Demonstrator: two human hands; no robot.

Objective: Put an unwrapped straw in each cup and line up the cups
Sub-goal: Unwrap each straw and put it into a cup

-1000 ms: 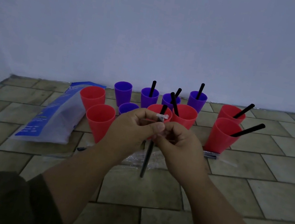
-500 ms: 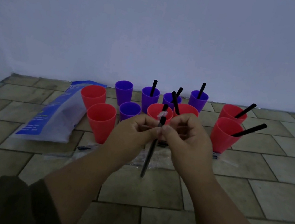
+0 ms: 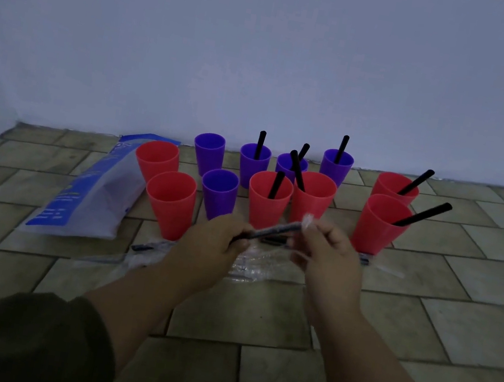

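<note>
Red and purple plastic cups stand grouped on the tiled floor by the wall. Several hold black straws, such as a red cup [image 3: 267, 202] and a purple cup [image 3: 253, 164]. Two red cups [image 3: 170, 202] [image 3: 156, 158] and two purple cups [image 3: 219, 192] [image 3: 208, 152] on the left hold none. My left hand [image 3: 212, 251] grips the lower end of a black straw [image 3: 274, 230] in clear wrapper, held nearly level in front of the cups. My right hand [image 3: 325, 253] pinches the crumpled wrapper tip [image 3: 308, 220] at its upper end.
A blue and white plastic bag [image 3: 89, 197] lies flat at the left of the cups. Clear wrappers and a few wrapped straws [image 3: 147, 248] lie on the floor under my hands. The wall runs right behind the cups.
The straw has swung from upright to nearly level. My hands have moved apart, the right one pulling the wrapper tip to the right.
</note>
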